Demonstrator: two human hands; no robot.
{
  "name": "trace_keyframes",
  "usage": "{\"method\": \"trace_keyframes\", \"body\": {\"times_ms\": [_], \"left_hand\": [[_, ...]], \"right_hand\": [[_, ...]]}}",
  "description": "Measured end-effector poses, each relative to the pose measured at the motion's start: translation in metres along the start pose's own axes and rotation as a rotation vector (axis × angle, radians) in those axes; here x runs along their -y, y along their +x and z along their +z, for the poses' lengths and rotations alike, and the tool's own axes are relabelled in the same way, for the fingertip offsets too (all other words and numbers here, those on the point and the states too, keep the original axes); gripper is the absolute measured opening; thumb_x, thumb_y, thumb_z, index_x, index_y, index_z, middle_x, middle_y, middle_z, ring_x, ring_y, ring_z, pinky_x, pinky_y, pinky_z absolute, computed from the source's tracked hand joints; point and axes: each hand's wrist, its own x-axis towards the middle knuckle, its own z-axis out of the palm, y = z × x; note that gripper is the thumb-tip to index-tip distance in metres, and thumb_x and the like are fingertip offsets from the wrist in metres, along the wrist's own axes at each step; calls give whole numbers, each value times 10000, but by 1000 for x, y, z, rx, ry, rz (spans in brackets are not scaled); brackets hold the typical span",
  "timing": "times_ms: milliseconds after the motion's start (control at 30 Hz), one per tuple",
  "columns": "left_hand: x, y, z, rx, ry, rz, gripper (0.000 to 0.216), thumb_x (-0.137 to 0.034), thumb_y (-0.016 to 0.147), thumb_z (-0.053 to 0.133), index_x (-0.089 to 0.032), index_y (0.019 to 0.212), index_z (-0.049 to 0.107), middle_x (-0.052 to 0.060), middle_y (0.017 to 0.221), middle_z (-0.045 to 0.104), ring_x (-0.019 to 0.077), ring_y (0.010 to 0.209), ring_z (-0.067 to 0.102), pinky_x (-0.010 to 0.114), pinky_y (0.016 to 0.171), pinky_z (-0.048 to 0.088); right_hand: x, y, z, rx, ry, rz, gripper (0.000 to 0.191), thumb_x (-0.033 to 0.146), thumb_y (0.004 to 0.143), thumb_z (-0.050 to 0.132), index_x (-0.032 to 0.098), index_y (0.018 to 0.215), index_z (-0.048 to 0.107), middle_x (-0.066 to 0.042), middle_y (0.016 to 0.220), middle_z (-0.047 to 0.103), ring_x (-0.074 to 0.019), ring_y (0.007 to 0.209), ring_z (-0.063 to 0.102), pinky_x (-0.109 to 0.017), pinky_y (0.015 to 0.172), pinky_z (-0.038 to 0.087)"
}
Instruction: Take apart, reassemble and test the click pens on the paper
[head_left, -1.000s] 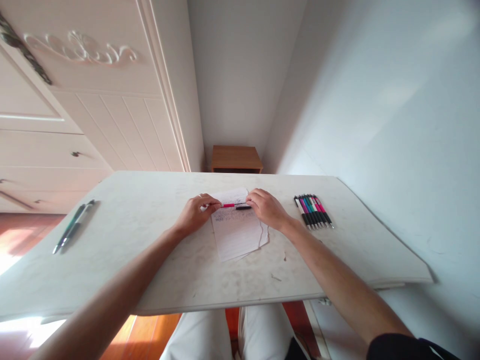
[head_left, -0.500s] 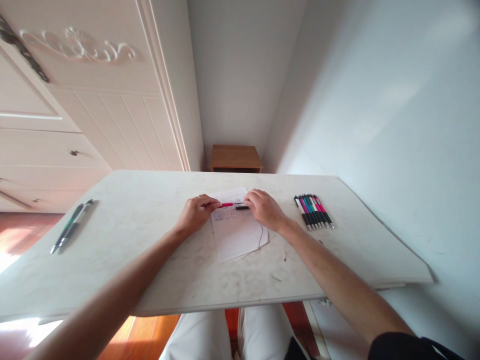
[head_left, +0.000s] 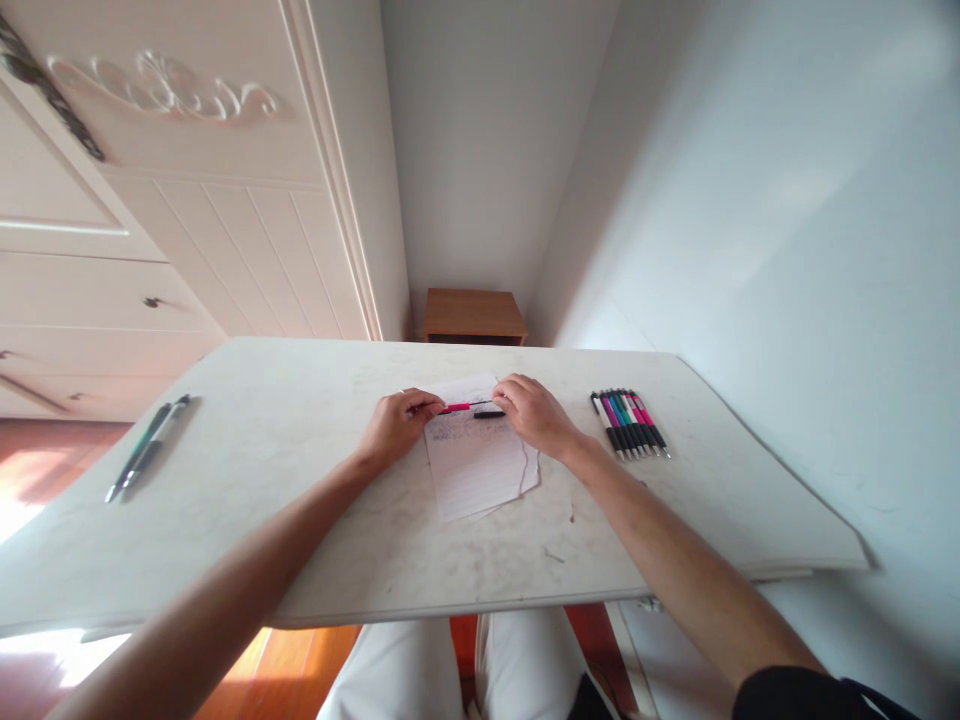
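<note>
Both hands meet over a lined sheet of paper (head_left: pixel 480 470) in the middle of the white table (head_left: pixel 300 480). My left hand (head_left: pixel 397 425) pinches the left end of a pink pen (head_left: pixel 459 408) that lies level above the paper's scribbled top. My right hand (head_left: pixel 534 412) is closed on the pen's black right end (head_left: pixel 489 413). The fingers of both hands are curled, and the pen spans the gap between them.
A row of several pens (head_left: pixel 628 422) lies to the right of my right hand. Two dark pens (head_left: pixel 148 446) rest near the table's left edge. A white wardrobe (head_left: pixel 150 200) stands at the left, a small wooden stand (head_left: pixel 472 315) behind the table, a wall on the right.
The hands and the pen stay almost where they were; only the view has shifted slightly.
</note>
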Motion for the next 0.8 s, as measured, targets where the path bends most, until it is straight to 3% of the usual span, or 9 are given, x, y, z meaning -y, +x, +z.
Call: {"method": "trace_keyframes", "body": {"times_ms": [333, 800], "left_hand": [[-4, 0, -3, -13, -44, -55, 268, -393, 814, 562, -199, 832, 745, 40, 890, 759, 219, 832, 677, 303, 756, 509], [-2, 0, -3, -19, -86, -86, 278, -415, 812, 573, -195, 842, 741, 43, 899, 762, 229, 867, 681, 312, 777, 517]], "right_hand": [[-3, -2, -1, -37, 121, 25, 139, 198, 947, 480, 204, 849, 578, -61, 884, 613, -194, 854, 563, -319, 799, 445], [-8, -3, 0, -93, 179, -11, 252, 308, 982, 439, 206, 957, 669, -87, 969, 666, -211, 940, 616, -365, 871, 487]]}}
